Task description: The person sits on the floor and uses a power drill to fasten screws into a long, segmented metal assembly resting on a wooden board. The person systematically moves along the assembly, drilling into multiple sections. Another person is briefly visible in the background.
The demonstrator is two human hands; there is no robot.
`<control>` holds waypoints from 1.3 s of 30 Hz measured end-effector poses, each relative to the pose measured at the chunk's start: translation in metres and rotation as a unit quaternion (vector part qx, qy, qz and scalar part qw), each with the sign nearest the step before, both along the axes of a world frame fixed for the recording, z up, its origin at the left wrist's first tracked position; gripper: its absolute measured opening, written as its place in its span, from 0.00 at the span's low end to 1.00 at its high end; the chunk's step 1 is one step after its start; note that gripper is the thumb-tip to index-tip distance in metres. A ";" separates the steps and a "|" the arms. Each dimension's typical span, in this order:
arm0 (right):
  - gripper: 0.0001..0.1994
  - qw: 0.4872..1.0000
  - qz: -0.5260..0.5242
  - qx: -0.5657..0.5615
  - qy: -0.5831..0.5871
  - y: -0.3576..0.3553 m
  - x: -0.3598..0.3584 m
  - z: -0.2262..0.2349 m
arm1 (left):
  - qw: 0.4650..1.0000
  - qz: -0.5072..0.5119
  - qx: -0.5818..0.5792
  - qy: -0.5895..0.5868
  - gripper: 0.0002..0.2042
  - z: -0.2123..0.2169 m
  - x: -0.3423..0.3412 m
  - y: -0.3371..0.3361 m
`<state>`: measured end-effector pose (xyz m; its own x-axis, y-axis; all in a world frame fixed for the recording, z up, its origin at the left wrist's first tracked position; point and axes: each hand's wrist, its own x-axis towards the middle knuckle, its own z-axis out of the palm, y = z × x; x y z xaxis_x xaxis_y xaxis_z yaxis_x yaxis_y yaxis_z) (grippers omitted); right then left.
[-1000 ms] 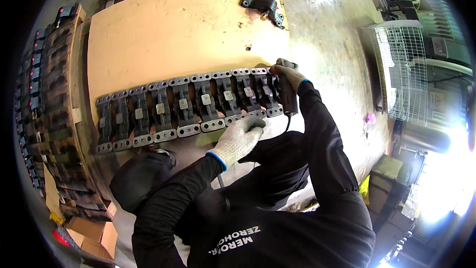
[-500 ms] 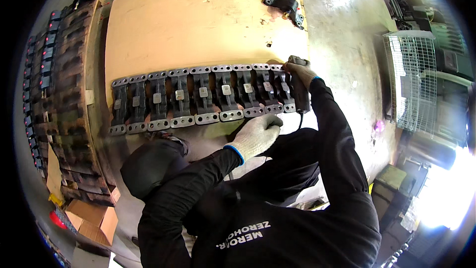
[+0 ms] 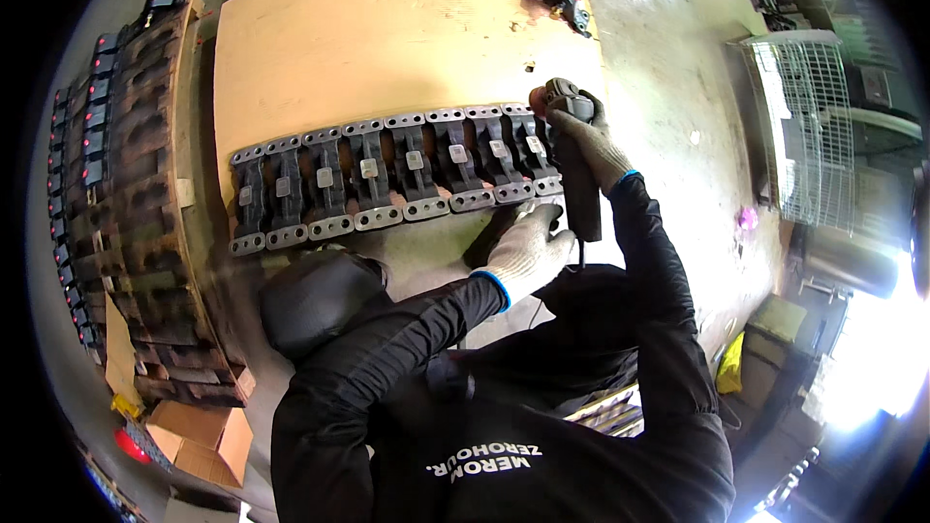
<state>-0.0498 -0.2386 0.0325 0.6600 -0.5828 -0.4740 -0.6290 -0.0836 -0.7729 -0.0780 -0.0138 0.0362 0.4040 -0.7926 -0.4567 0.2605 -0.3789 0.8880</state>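
Note:
My right hand [image 3: 603, 147], in a pale knit glove, is closed round a black angle grinder [image 3: 583, 203]. The grinder's head, with a brownish disc on its left side, is at the far right end of a row of dark metal brackets [image 3: 415, 161]. These brackets lie side by side along the near edge of the tan board, with drilled bare-metal ends and a small light plate on each middle. My left hand [image 3: 528, 254], gloved too, is beside the near ends of the right-hand brackets, its fingers loosely bent and apart. Whether its fingertips touch a bracket is unclear.
The tan board [image 3: 368, 39] rests on a wooden pallet and bears a separate black bracket [image 3: 554, 0] at its far right. More dark parts stand on the pallet [image 3: 145, 194] at left. An open cardboard box [image 3: 208, 438] and a wire cage [image 3: 804, 131] are nearby.
The grinder has moved up and left relative to the hand's earlier place, its head now showing over the row's right end. My left hand has shifted right and its fingers have loosened.

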 end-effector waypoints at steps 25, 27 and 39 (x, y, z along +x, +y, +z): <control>0.53 0.979 0.072 -0.145 0.120 -0.009 -0.035 -0.045 | 0.984 -0.099 -0.034 0.142 0.23 -0.019 -0.007 -0.043; 0.53 0.979 0.082 -0.145 0.119 -0.009 -0.034 -0.046 | 0.987 -0.086 -0.047 0.130 0.22 -0.025 -0.010 -0.044; 0.53 0.970 0.134 -0.158 0.126 -0.009 -0.031 -0.045 | 0.990 -0.115 -0.043 0.067 0.19 -0.034 -0.014 -0.049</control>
